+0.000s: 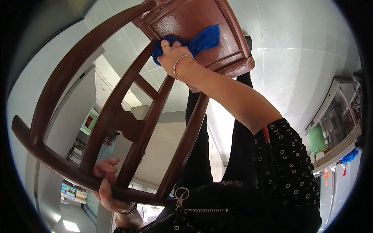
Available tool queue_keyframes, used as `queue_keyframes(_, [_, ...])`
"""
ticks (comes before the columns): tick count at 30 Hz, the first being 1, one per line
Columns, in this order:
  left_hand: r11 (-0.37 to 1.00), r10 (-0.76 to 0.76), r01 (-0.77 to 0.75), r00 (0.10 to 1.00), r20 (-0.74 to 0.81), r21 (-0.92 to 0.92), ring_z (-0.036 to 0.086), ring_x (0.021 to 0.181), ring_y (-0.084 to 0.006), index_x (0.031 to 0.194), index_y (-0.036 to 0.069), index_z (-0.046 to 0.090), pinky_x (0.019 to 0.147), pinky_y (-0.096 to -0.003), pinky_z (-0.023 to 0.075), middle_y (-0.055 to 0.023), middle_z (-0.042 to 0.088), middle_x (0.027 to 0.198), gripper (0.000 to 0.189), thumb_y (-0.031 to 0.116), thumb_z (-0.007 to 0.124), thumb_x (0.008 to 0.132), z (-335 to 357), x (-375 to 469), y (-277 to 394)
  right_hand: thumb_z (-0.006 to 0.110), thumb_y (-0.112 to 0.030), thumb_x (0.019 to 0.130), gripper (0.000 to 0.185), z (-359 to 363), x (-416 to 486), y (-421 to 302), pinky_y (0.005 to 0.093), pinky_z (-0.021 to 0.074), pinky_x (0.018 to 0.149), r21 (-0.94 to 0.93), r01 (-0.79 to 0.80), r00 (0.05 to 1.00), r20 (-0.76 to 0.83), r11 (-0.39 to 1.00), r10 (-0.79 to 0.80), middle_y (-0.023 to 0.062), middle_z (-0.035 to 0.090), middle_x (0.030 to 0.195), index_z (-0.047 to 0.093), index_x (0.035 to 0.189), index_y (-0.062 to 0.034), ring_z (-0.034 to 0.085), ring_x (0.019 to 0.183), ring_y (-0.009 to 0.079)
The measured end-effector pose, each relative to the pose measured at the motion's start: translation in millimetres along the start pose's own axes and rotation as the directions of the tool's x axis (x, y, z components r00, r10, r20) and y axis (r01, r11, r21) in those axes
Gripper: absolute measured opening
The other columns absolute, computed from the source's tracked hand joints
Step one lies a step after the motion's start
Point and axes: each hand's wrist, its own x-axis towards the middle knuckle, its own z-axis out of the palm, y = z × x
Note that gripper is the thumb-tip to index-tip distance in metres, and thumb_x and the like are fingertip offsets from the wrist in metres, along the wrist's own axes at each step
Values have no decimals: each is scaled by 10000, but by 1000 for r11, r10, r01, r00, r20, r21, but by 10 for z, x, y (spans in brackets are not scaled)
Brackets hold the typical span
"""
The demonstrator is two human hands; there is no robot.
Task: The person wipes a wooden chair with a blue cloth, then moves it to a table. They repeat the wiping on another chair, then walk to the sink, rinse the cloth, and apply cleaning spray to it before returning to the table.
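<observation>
A dark red-brown wooden chair is tilted towards me, its top rail point(70, 171) close to my body and its panelled seat point(186, 17) farther off. My left hand point(108, 186) grips the top rail between two slats, thumb on the near side and fingers curled through the gap. My right hand point(176, 55) presses a blue cloth point(206, 40) against the rear of the seat, where a back slat point(128, 90) meets it. Part of the cloth trails over the seat panel. A carved, notched splat point(126, 121) sits between two slats.
Pale tiles point(285, 61) cover the floor around the chair. My dark-trousered legs point(198, 128) stand behind the backrest. On the right is a glass-fronted cabinet point(339, 107) with a green packet point(318, 139) by it. Boxed goods point(74, 192) sit at lower left.
</observation>
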Motion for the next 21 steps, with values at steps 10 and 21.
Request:
queue_keyframes(10, [996,-57,63,995,85,-63,531,872,-293,1062,-47,461,861,-463,456,-125,487,811,451,287,540,770,-1,61,55,586,-120,822,448,-238,-707,547,422,500,922,-141,-138,970,183,980,163,293,426,1358,594,1263,-194,616,1062,401])
queue_keyframes(21, [996,-88,91,991,96,-21,554,870,-281,1151,-70,467,829,-426,472,-111,510,774,543,309,563,775,-36,94,83,565,-97,843,449,-38,114,19,418,516,917,-160,8,943,330,987,46,261,392,1407,574,1285,-176,593,1122,385])
